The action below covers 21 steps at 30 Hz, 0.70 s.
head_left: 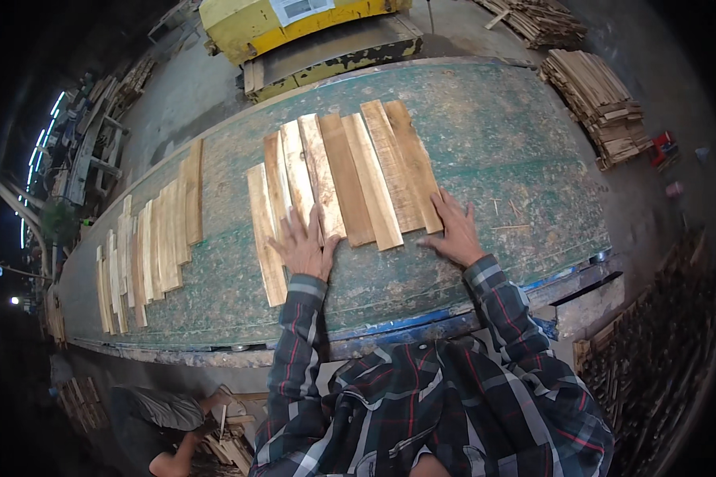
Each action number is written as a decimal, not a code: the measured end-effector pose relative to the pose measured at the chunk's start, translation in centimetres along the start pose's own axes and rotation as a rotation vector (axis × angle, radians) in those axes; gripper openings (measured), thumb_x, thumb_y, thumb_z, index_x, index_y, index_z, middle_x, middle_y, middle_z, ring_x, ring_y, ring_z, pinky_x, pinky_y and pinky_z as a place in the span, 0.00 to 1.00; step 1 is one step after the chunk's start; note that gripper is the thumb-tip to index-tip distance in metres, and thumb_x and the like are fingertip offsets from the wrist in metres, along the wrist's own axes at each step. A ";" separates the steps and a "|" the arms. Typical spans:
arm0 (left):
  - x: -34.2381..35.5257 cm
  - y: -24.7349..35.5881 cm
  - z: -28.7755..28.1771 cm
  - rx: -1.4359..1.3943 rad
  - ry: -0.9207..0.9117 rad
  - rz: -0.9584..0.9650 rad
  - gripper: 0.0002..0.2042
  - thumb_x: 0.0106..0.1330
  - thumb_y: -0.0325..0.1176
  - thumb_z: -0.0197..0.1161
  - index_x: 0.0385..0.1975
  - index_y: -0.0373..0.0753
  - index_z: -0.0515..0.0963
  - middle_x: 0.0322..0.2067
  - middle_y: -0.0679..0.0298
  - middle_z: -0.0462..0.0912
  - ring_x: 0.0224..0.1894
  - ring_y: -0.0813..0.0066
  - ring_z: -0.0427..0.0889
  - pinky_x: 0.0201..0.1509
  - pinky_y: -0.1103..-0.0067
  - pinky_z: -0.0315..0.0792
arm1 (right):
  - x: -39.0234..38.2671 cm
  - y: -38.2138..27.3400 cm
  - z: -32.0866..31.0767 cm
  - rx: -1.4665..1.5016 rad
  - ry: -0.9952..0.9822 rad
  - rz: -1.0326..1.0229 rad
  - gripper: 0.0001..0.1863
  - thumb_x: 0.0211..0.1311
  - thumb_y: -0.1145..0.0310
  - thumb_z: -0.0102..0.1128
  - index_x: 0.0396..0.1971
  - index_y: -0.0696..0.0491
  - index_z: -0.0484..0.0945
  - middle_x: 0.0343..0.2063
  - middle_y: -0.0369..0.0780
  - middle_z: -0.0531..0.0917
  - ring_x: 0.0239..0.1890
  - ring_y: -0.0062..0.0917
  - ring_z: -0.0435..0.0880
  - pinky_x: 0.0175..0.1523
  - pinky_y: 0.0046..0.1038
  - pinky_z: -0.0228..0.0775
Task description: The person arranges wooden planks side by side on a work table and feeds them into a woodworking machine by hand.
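Observation:
Several wooden boards (355,175) of light and darker brown lie side by side on a worn green table (501,127), their ends uneven. My left hand (302,248) rests with spread fingers on the lower ends of the left boards, covering part of them. At the right edge of the row, my right hand (456,230) touches the outermost brown board (414,159), its fingers extended along the side. The leftmost board (267,238) sits lower than the others and sticks out toward me.
A second row of boards (155,242) lies at the table's left. Beyond the far edge stands a yellow machine (310,32). Stacked boards (597,103) are on the floor at right, near a red object (663,149). Another person (155,417) bends over wood pieces at lower left.

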<state>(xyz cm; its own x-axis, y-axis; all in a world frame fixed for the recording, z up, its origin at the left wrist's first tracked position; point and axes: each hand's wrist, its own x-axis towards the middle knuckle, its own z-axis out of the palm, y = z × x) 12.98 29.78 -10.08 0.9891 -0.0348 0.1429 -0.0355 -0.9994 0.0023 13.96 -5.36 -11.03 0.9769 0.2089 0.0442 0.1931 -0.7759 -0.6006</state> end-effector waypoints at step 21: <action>0.8 0.0 1.1 -0.157 -0.149 -0.010 0.59 0.47 0.82 0.64 0.80 0.60 0.54 0.80 0.47 0.45 0.81 0.40 0.40 0.70 0.27 0.36 | 0.6 -3.9 1.7 -0.320 0.120 0.055 0.72 0.31 0.17 0.69 0.75 0.50 0.63 0.77 0.62 0.46 0.77 0.66 0.43 0.76 0.69 0.24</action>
<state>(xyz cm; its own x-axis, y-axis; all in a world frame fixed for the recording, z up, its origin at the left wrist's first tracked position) 13.95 29.78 -11.08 0.9993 -0.0377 -0.0061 -0.0363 -0.9866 0.1590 13.65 -1.19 -9.99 0.9868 0.1047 0.1234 0.1399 -0.9355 -0.3243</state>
